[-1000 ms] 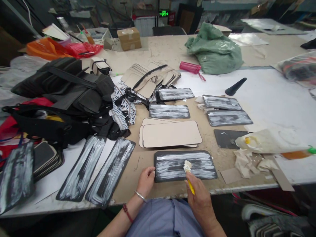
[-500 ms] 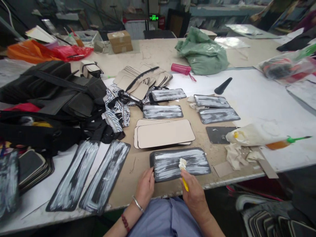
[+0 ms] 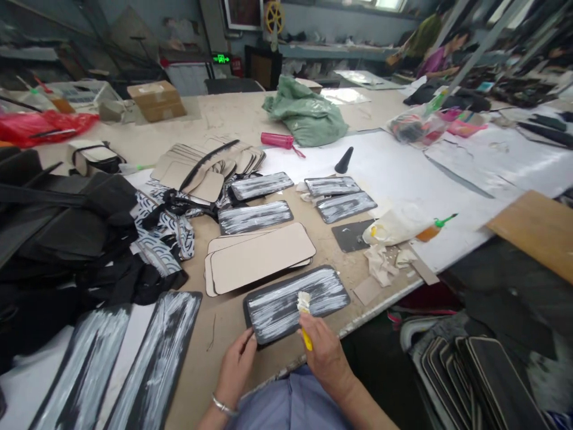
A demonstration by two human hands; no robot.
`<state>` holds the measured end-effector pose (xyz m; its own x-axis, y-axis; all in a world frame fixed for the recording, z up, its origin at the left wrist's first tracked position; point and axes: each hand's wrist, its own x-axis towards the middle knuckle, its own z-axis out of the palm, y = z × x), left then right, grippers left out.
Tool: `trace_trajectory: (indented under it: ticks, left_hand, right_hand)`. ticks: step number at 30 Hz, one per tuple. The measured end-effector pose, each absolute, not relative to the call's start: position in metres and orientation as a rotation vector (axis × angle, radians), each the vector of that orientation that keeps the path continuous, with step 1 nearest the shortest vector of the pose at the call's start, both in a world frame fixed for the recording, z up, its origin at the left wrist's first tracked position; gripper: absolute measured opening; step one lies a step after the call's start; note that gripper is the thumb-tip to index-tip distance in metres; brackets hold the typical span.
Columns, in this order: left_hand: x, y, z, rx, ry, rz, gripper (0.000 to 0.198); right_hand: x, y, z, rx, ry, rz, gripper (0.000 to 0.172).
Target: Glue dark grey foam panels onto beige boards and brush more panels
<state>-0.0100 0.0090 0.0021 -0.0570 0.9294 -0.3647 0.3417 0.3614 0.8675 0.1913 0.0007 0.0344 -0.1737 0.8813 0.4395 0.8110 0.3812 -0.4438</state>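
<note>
My right hand (image 3: 323, 352) is closed round the yellow handle of a brush (image 3: 304, 303), whose white-coated bristles rest on a black panel (image 3: 273, 313) streaked with white. At the panel's lower left corner, my left hand (image 3: 237, 361) pinches its edge. Just behind it lies a stack of beige panels (image 3: 264, 254). Other white-streaked black panels lie further back, among them one at the centre (image 3: 255, 216) and one to the right (image 3: 346, 206). Two long streaked panels (image 3: 152, 358) are at the lower left.
Black bags and straps (image 3: 67, 221) fill the left side. Toward the back are a green plastic bag (image 3: 307, 113), a pink cylinder (image 3: 276, 140) and a cardboard box (image 3: 156, 100). A white bag (image 3: 396, 226) and a glue bottle (image 3: 432, 230) lie right. Persons are in the background.
The view has turned to the right, so the table's things appear further left and a brown board shows at right. Both hands remain at the same panel, brush still on it.
</note>
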Motion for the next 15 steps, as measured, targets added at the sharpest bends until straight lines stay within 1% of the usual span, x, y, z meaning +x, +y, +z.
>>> trace_trajectory:
  ticks: [3,7,9,11,13,15]
  left_hand:
    - [-0.012,0.014,0.006,0.990,1.556,0.617,0.055]
    - [-0.016,0.020,0.009,0.725,1.469,0.652,0.054]
    - [-0.020,0.022,0.005,0.587,1.402,0.709,0.049]
    - [-0.023,0.024,0.001,0.533,1.397,0.707,0.041]
    - [-0.024,0.027,-0.002,0.656,1.510,0.635,0.031]
    - [-0.023,0.032,0.000,1.023,1.618,0.548,0.025]
  right_hand:
    - [0.180,-0.003,0.041,-1.470,-1.937,0.217,0.027]
    - [0.159,-0.007,0.054,-1.453,-1.737,0.523,0.026]
    - [0.152,-0.007,0.055,-1.486,-1.534,0.739,0.024]
    - [0.152,-0.004,0.050,-1.521,-1.266,0.915,0.025]
    - [0.159,0.000,0.039,-1.542,-1.019,0.992,0.031]
    - [0.173,0.006,0.027,-1.566,-0.862,0.967,0.036]
